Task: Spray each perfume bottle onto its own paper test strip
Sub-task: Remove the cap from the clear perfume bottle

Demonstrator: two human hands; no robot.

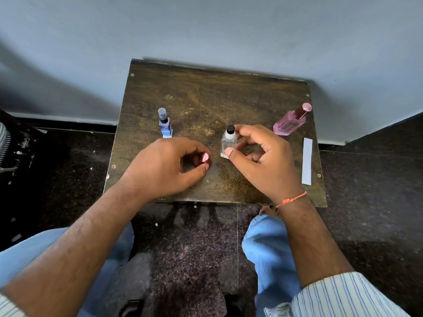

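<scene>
A small clear perfume bottle (pixel 229 143) with a black sprayer stood upright on the wooden table (pixel 206 92), gripped between thumb and fingers of the right hand (pixel 263 156). A small pink cap (pixel 205 157) was pinched in the left hand (pixel 169 165). A white paper strip (pixel 307 161) lay near the table's right edge.

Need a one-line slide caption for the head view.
Right hand grips the clear perfume bottle on the wooden table; left hand pinches a small pink object.

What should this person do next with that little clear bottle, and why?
Probably set down the small pink cap that the left hand pinches. The right hand already grips the clear glass bottle, black nozzle bared, yet the white paper strip lies untouched on the table.
</scene>
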